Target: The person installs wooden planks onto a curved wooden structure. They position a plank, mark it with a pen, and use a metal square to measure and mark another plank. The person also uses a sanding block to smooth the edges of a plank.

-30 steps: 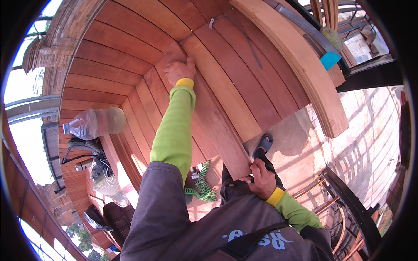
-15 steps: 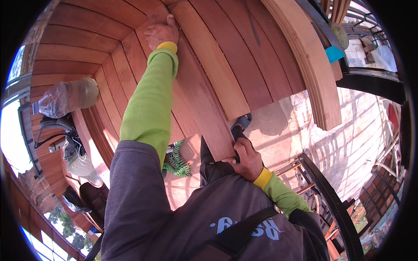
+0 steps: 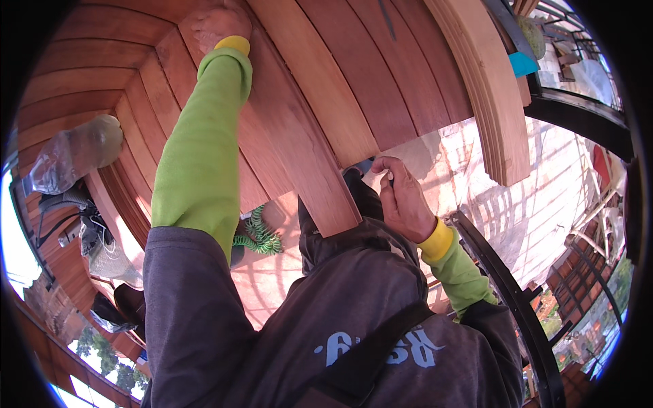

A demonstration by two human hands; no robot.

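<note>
A long reddish-brown wooden plank (image 3: 299,149) lies lengthwise over a surface of fitted boards, and its near end juts over my lap. My left hand (image 3: 221,28) is at the plank's far part, thumb and fingers laid across it in a grip, though the fingertips are partly out of sight. Just right of the plank's near end, my right hand (image 3: 407,200) is raised and not touching the wood. Its thumb and forefinger are pinched around a small dark thing, too hidden to name.
Curved layered wood (image 3: 486,88) stands along the right edge of the boards (image 3: 381,68). A black metal frame (image 3: 507,299) rises beside my right arm. A green coiled hose (image 3: 258,234) lies on the floor below. At left hang a clear plastic bag (image 3: 64,163) and other bags.
My right hand has left the plank's near end and moved up and away to the right. The view has shifted, so the left hand appears higher and further left.
</note>
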